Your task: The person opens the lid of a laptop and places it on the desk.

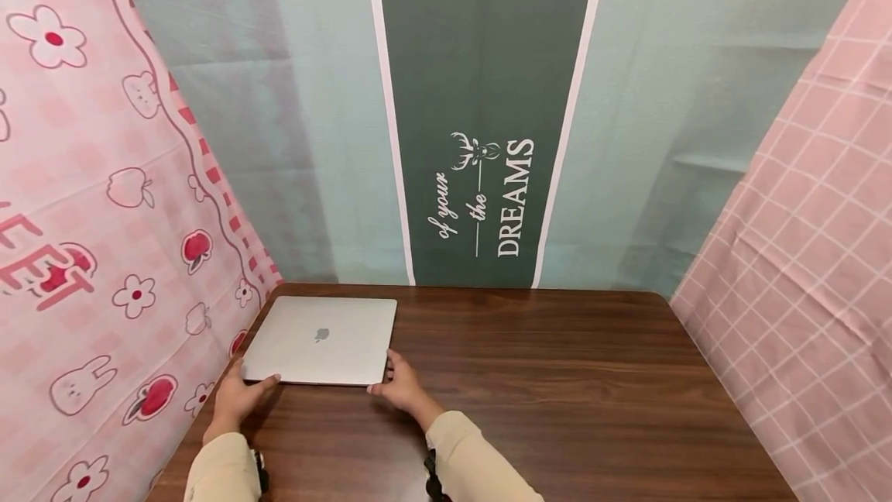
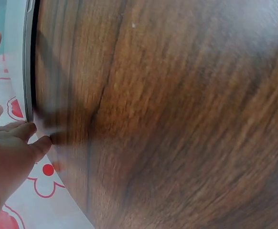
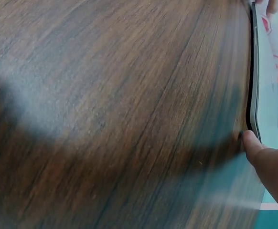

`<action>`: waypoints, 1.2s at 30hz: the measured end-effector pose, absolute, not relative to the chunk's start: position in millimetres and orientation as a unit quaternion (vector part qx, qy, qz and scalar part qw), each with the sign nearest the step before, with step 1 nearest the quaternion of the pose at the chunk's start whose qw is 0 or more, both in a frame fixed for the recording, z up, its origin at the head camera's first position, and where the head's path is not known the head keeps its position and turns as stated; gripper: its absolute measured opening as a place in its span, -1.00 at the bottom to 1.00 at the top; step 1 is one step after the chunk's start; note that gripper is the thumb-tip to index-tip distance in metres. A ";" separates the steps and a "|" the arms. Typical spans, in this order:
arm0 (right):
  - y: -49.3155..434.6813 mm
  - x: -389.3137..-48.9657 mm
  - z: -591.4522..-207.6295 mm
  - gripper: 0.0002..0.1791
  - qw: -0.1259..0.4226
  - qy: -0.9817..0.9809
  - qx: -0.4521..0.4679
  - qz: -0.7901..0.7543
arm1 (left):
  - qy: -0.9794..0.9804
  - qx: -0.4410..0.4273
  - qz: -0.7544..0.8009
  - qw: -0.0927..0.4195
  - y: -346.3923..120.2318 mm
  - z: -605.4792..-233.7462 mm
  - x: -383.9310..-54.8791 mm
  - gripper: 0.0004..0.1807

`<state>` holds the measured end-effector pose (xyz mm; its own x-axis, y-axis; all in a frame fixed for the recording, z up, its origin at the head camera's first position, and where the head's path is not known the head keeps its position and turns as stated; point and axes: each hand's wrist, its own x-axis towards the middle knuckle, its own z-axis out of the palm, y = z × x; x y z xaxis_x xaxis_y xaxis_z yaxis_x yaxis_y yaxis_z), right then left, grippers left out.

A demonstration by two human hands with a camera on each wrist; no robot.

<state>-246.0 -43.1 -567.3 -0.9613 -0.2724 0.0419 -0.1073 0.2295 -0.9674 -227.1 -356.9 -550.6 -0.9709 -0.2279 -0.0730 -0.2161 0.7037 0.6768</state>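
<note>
The laptop is silver, the table grained brown, the sleeves cream, one curtain white-gridded pink.

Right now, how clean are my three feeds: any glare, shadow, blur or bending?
Head view: fairly evenly lit, MacBook and its Apple logo readable; left wrist view: pale glare top right on the wood-grain tabletop, grain soft; right wrist view: dark curved shadow across the tabletop, pale glare at left, MacBook edge looking bowed, perhaps lens distortion.

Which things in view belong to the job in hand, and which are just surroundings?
Job: closed laptop; left hand and right hand, at its near corners.
Surroundings: table; pink flower-print cloth, left; pink checked cloth, right; lettered back cloth.
</note>
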 end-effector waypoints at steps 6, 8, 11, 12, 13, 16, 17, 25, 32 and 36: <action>-46.2 -237.3 -561.3 -0.16 0.092 0.745 -0.111 -0.652 | -0.898 0.149 -0.413 -0.028 -355.5 -544.9 -225.2 0.12; -46.9 -234.3 -558.4 -0.17 0.090 0.733 -0.098 -0.667 | -0.886 0.162 -0.433 -0.037 -354.2 -543.0 -224.2 0.14; -47.8 -232.5 -558.5 -0.16 0.089 0.718 -0.079 -0.686 | -0.875 0.176 -0.450 -0.037 -351.8 -542.5 -222.1 0.16; -47.8 -232.3 -558.2 -0.16 0.089 0.716 -0.073 -0.689 | -0.873 0.178 -0.453 -0.032 -351.4 -543.3 -221.8 0.16; -48.8 -235.4 -563.9 -0.15 0.090 0.714 -0.070 -0.690 | -0.873 0.180 -0.452 -0.028 -351.0 -544.0 -221.4 0.16; -48.8 -237.6 -568.4 -0.15 0.093 0.707 -0.061 -0.699 | -0.878 0.185 -0.441 -0.014 -350.5 -546.1 -220.6 0.14; -48.7 -238.0 -569.2 -0.15 0.093 0.704 -0.058 -0.701 | -0.880 0.184 -0.437 -0.010 -350.5 -546.3 -220.6 0.13; -45.6 -232.9 -570.4 -0.20 0.097 0.687 -0.032 -0.720 | -0.887 0.173 -0.425 -0.045 -359.9 -541.1 -221.3 0.19; -47.5 -229.4 -571.5 -0.26 0.094 0.680 -0.061 -0.725 | -0.876 0.168 -0.446 -0.074 -369.0 -529.8 -221.7 0.15; -50.2 -231.7 -567.4 -0.24 0.111 0.681 -0.081 -0.719 | -0.864 0.178 -0.465 -0.074 -365.8 -524.1 -224.5 0.19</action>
<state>-231.7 -50.2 -567.4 -0.9623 -0.2699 -0.0342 0.0485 -0.0467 -0.9977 -224.5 -365.8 -524.1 -0.9256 -0.2386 -0.2939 -0.3768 0.5051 0.7765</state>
